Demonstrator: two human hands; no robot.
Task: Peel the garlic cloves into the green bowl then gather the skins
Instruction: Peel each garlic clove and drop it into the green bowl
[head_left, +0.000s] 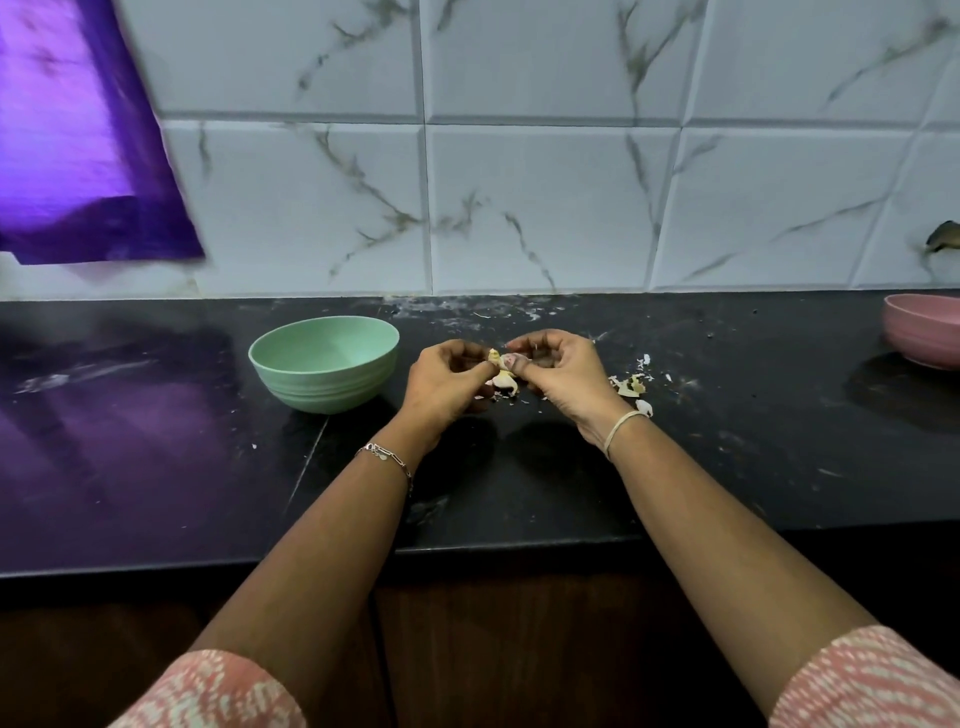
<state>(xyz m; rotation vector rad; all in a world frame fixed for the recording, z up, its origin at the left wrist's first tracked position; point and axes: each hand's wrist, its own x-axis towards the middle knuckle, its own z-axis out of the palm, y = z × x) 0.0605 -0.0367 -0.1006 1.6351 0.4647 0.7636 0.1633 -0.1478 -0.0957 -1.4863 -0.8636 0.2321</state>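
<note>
While your left hand (447, 376) and right hand (558, 371) both pinch the half-peeled garlic clove (501, 364) between them, a slipping grip could drop it onto the surface (519, 493), short of the green bowl (324, 364) beside your left hand.

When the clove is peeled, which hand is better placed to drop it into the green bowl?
Probably the left hand: it pinches the garlic clove and is beside the green bowl; the right hand is farther from it.
</note>
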